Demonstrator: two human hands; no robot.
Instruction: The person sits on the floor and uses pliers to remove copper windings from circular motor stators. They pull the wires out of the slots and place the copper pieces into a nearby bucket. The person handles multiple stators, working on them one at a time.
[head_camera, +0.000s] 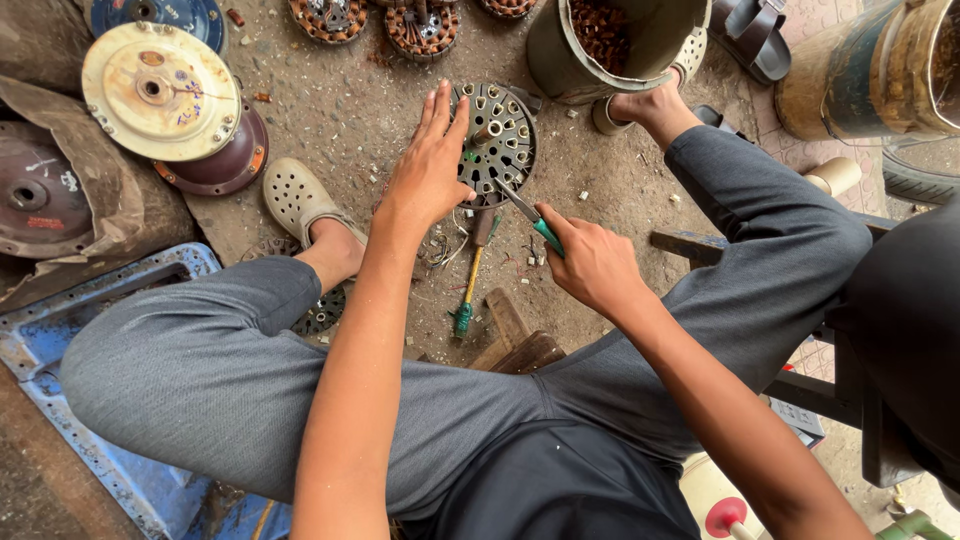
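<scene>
A round dark metal motor core (502, 140) with slotted holes lies on the dirt floor between my feet. My left hand (432, 160) rests flat on its left side, fingers spread. My right hand (592, 262) grips green-handled pliers (532, 218), their jaws touching the core's lower edge. A screwdriver (470, 282) with a yellow shaft and green handle lies on the ground just below the core, beside loose wire scraps (445, 250).
A bucket (615, 40) holding copper windings stands beyond the core. Round fan covers (160, 92) are stacked at the left. More wound cores (420, 28) lie at the top. A blue tray (60, 330) sits at the lower left, a wooden block (520, 345) between my knees.
</scene>
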